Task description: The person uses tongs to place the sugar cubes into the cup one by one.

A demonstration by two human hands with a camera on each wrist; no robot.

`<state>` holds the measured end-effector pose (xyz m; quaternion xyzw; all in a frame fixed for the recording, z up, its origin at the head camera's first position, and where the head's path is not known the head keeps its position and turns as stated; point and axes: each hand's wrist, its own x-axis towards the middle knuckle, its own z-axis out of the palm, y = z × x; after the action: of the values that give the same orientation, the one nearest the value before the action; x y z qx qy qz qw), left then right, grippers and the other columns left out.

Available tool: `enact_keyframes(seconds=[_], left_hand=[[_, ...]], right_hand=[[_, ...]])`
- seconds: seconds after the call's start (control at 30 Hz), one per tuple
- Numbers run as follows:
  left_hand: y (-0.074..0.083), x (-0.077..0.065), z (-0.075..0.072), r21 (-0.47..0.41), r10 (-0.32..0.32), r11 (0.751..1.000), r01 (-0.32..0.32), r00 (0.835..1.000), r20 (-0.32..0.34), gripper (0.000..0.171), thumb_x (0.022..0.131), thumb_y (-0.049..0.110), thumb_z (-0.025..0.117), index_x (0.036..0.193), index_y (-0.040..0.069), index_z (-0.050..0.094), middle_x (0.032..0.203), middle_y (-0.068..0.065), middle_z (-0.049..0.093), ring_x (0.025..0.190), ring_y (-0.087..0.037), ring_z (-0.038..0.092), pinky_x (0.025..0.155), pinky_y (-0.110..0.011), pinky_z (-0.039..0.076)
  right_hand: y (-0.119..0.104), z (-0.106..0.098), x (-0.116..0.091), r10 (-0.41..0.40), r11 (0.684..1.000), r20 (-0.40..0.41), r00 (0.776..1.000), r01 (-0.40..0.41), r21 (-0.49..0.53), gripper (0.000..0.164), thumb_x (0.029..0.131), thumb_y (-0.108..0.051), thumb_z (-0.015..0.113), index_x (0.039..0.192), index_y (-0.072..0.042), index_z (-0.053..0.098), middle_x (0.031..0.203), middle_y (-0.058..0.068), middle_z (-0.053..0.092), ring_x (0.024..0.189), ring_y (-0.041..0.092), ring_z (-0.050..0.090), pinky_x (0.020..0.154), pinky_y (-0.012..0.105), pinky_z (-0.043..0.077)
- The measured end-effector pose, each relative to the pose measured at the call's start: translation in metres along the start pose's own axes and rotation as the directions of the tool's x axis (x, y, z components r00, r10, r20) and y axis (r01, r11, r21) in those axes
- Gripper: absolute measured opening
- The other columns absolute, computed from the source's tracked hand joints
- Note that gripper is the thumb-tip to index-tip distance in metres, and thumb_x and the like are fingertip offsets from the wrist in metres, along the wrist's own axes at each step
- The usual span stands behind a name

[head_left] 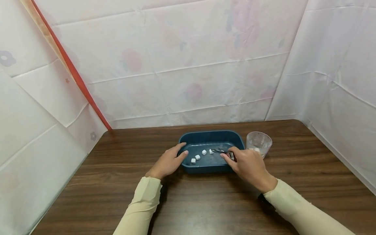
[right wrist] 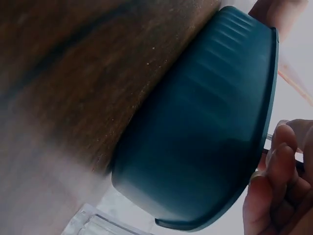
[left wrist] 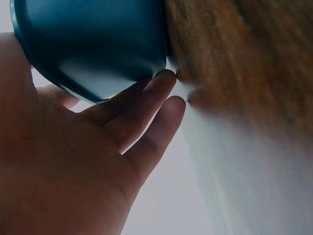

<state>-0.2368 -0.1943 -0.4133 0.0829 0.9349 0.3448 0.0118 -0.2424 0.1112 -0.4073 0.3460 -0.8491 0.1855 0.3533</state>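
Observation:
A dark blue rectangular tray [head_left: 210, 169] stands on the table with several small white cubes [head_left: 193, 161] inside. My left hand [head_left: 168, 162] holds its left end, thumb over the rim; in the left wrist view the other fingers [left wrist: 142, 110] lie along the outer wall. My right hand [head_left: 249, 164] holds slim dark tweezers [head_left: 218, 151] over the right part of the tray. Their tips are at the rightmost cube [head_left: 211, 151]; whether they pinch it cannot be told. In the right wrist view the curled fingers [right wrist: 281, 161] sit beside the rim, and the tweezers are mostly hidden.
Just right of the tray is a clear cup [head_left: 259, 140] with something white in it, partly behind my right hand. The brown wooden table [head_left: 123, 182] reaches back to a pale printed cloth [head_left: 164, 81], with more cloth at both sides.

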Motion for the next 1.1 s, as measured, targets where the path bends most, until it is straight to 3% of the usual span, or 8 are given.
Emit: enact_keyframes(seconds=[0.5, 1.1], left_hand=[[0.0007, -0.0005, 0.0003, 0.001, -0.015, 1.000, 0.015, 1.000, 0.001, 0.056, 0.105, 0.044, 0.049, 0.154, 0.017, 0.043, 0.155, -0.004, 0.043, 0.141, -0.025, 0.040, 0.113, -0.051, 0.034], [-0.0006, 0.0010, -0.0009, -0.007, 0.007, 1.000, -0.007, 1.000, 0.009, 0.058, 0.105, 0.045, 0.049, 0.154, 0.014, 0.042, 0.154, -0.007, 0.043, 0.141, -0.028, 0.041, 0.113, -0.054, 0.034]], right_hand=[[-0.0006, 0.0000, 0.0005, 0.018, 0.999, 0.080, 0.997, -0.015, -0.032, 0.019, 0.085, -0.031, 0.080, 0.083, -0.014, 0.071, 0.049, -0.013, 0.040, 0.040, 0.001, 0.031, 0.036, 0.022, 0.027], [-0.0018, -0.0012, 0.0008, 0.020, 1.000, 0.114, 0.993, -0.019, -0.009, 0.022, 0.087, -0.034, 0.079, 0.084, -0.014, 0.073, 0.051, -0.013, 0.042, 0.042, 0.001, 0.032, 0.037, 0.022, 0.026]])
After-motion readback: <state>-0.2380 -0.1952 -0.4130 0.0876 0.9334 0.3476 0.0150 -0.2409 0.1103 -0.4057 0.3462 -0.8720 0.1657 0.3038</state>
